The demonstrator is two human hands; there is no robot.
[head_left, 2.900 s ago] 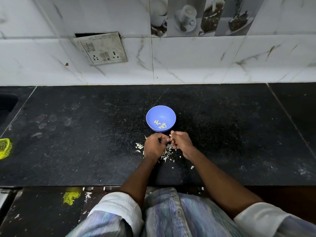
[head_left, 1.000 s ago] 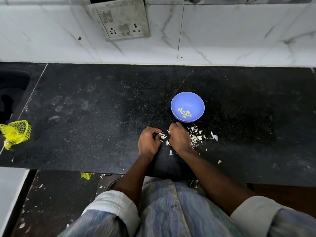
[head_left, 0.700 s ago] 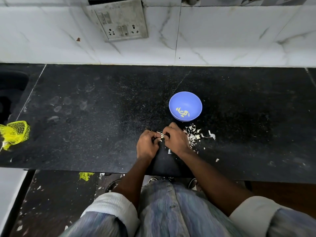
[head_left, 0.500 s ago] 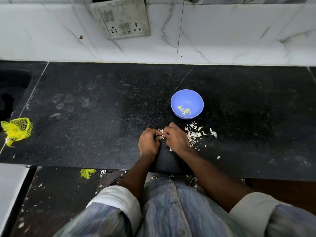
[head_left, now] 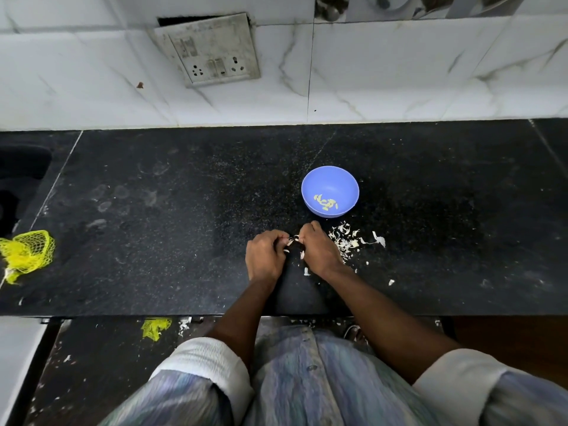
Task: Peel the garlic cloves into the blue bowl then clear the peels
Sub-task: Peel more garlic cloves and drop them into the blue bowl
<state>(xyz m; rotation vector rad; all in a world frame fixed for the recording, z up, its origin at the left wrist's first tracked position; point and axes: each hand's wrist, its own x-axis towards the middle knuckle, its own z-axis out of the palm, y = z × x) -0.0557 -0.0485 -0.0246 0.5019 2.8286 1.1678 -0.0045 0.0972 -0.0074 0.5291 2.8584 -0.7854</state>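
A blue bowl [head_left: 330,179] stands on the black counter [head_left: 184,210] and holds several peeled garlic cloves [head_left: 325,202]. Just in front of it, my left hand [head_left: 264,256] and my right hand [head_left: 318,252] are close together above the counter, and both pinch one small garlic clove [head_left: 292,240] between their fingertips. Most of the clove is hidden by my fingers. White garlic peels [head_left: 347,241] lie scattered to the right of my right hand and under it.
A crumpled yellow net bag [head_left: 26,252] lies near the counter's left end, beside a dark sink [head_left: 18,176]. A wall socket plate [head_left: 212,50] sits on the white marble tiles behind. Peel scraps and a yellow net scrap [head_left: 155,326] lie on the floor below the counter's front edge.
My hands stay together in front of the bowl, fingers working on the clove. The peel pile to the right has barely changed. The view has shifted slightly.
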